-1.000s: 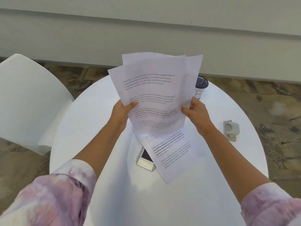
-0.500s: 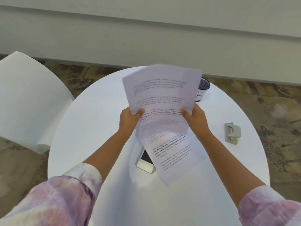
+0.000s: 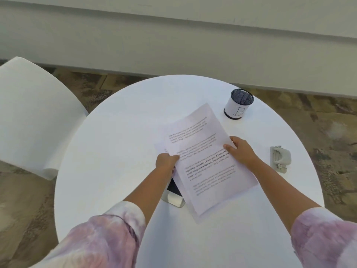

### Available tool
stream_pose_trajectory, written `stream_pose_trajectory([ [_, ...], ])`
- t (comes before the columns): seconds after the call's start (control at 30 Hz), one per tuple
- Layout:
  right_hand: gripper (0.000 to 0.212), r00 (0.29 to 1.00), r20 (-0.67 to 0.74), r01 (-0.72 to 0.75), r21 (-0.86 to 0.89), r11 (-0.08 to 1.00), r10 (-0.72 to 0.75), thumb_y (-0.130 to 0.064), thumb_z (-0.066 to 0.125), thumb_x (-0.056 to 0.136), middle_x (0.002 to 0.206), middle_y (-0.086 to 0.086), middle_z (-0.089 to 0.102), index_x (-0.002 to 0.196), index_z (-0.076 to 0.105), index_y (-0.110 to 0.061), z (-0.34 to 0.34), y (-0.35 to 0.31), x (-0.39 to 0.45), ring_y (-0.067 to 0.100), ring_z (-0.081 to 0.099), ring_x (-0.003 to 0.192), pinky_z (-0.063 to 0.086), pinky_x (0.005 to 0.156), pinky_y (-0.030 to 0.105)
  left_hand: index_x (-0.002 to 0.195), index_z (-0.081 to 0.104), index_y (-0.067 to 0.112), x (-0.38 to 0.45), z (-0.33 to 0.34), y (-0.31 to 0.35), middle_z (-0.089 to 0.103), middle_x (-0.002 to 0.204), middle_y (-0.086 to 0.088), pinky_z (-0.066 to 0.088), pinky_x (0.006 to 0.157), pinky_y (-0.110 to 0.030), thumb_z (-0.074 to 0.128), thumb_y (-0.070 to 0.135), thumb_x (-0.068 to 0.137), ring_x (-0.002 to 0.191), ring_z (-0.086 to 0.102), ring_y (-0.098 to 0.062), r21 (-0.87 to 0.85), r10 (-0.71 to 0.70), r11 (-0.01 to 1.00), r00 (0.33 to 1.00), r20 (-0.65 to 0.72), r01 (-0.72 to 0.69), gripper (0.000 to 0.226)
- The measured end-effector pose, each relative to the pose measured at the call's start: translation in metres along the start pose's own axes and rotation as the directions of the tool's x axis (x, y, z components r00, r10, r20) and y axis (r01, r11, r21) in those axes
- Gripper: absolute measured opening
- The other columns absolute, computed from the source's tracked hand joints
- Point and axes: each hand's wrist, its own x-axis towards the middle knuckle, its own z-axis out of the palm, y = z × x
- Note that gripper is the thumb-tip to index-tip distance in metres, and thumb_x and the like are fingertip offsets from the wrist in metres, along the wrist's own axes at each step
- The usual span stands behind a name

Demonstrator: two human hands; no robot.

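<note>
Sheets (image 3: 202,161) lie on table (image 3: 116,151), left hand (image 3: 166,161), right hand (image 3: 241,151) pinching edges.

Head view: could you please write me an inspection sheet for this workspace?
Surface: round white table.
Job's things: printed papers, loosely stacked, slanted, held low at mid-table.
Clutter: phone partly under the papers; mesh cup marked B beyond them; hole punch at the right.
Hands: left hand pinches the papers' left edge; right hand grips their right edge.
Cables: nothing seen.
Surroundings: white chair at the left; pale wall; patterned floor.
</note>
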Motion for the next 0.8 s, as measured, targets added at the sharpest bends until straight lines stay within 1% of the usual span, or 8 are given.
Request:
stream_pose_trajectory([
  [0.07,0.024,1.000,0.020,0.002,-0.096,0.995,-0.001,-0.025,0.055,0.090,0.100,0.003,0.061,0.111,0.058,-0.015,0.006,0.007,0.001,0.022,0.056,0.095,0.041,0.080,0.031,0.059,0.041,0.009,0.007,-0.005,-0.009,0.048,0.064,-0.011,0.036,0.050,-0.028,0.060,0.007,0.083,0.052,0.043,-0.021,0.077,0.036,0.997,0.998,-0.044,-0.032,0.031],
  [0.13,0.019,0.999,0.033,0.016,-0.179,0.984,-0.010,-0.027,0.056,0.089,0.096,0.002,0.058,0.106,0.059,-0.020,0.013,0.012,0.003,0.021,0.054,0.090,0.042,0.077,0.031,0.057,0.041,0.010,0.012,-0.008,-0.016,0.049,0.064,-0.010,0.036,0.058,-0.031,0.062,0.011,0.082,0.054,0.044,-0.022,0.184,0.078,0.981,0.993,-0.085,-0.061,0.033],
  [0.23,0.022,0.999,0.043,0.017,-0.292,0.956,-0.004,-0.029,0.057,0.087,0.103,0.006,0.056,0.106,0.058,-0.018,0.019,0.016,0.006,0.025,0.057,0.095,0.046,0.081,0.035,0.081,0.054,0.005,0.011,-0.009,-0.023,0.056,0.095,-0.016,0.039,0.068,-0.031,0.064,0.021,0.080,0.080,0.056,-0.032,0.305,0.116,0.951,0.976,-0.185,-0.055,0.019],
  [0.33,0.040,0.998,0.044,-0.026,-0.265,0.964,0.039,-0.030,0.062,0.084,0.118,0.007,0.052,0.120,0.051,-0.016,0.025,0.021,0.004,0.026,0.054,0.107,0.045,0.090,0.038,0.114,0.043,0.003,0.006,-0.006,-0.024,0.042,0.120,-0.018,0.043,0.080,-0.036,0.064,0.018,0.080,0.102,0.053,-0.035,0.210,0.062,0.978,0.960,-0.272,-0.003,0.042],
  [0.43,0.050,0.994,0.022,-0.103,-0.148,0.984,0.107,-0.030,0.066,0.082,0.122,0.006,0.055,0.126,0.044,-0.018,0.032,0.028,0.000,0.030,0.052,0.112,0.043,0.095,0.041,0.121,0.036,0.002,0.004,-0.005,-0.026,0.037,0.127,-0.020,0.043,0.083,-0.039,0.063,0.016,0.081,0.106,0.051,-0.038,0.100,-0.012,0.994,0.945,-0.328,0.048,0.051],
  [0.53,0.050,0.987,-0.035,-0.161,-0.143,0.977,0.157,-0.030,0.064,0.083,0.123,0.000,0.055,0.128,0.042,-0.021,0.041,0.031,-0.002,0.028,0.049,0.115,0.040,0.098,0.045,0.128,0.036,0.005,0.004,-0.006,-0.028,0.042,0.129,-0.017,0.045,0.080,-0.037,0.064,0.019,0.081,0.108,0.052,-0.037,-0.056,-0.057,0.998,0.952,-0.301,0.042,0.056],
  [0.67,0.042,0.982,-0.057,-0.187,-0.118,0.975,0.182,-0.023,0.054,0.090,0.123,0.001,0.053,0.130,0.042,-0.020,0.054,0.031,-0.006,0.028,0.043,0.119,0.035,0.101,0.046,0.126,0.042,0.002,0.011,-0.008,-0.027,0.054,0.122,-0.012,0.047,0.092,-0.043,0.068,0.019,0.079,0.108,0.055,-0.033,-0.137,-0.024,0.991,0.976,-0.218,-0.006,0.056],
  [0.8,0.045,0.982,-0.026,-0.188,-0.069,0.980,0.186,-0.026,0.056,0.089,0.123,0.007,0.053,0.131,0.043,-0.017,0.060,0.035,-0.010,0.031,0.044,0.121,0.031,0.102,0.043,0.116,0.053,0.002,0.011,-0.006,-0.032,0.063,0.116,-0.017,0.048,0.093,-0.049,0.064,0.006,0.079,0.102,0.061,-0.033,-0.202,0.030,0.978,0.990,-0.138,-0.057,0.038],
])
